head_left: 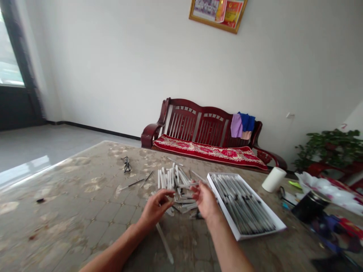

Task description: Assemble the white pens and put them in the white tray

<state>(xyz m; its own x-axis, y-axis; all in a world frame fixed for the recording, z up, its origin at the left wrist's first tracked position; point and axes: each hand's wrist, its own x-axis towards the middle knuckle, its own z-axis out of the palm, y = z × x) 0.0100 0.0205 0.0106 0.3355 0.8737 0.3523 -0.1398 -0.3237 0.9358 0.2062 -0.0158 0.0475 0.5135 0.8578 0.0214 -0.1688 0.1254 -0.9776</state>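
Observation:
A pile of pale pen barrels and pen parts [170,177] lies on the patterned tablecloth in front of me. My right hand [205,199], fingers closed, pinches a pale pen barrel [187,185] that points left over the pile. At the near left edge of the pile is my left hand [156,204], its fingers curled toward the thumb; whatever they may hold is hidden. A long whitish tube [164,243] lies below my left wrist. Right of my right hand sits a shallow white box [233,226] packed with rows of pens [244,202] with dark parts.
Thin dark refills [136,183] and eyeglasses [126,164] lie left of the pile. On the right stand a white roll [273,180] and a black cup [310,206], beside a plastic bag [326,190]. A wooden bench [198,124] is behind the table [70,211].

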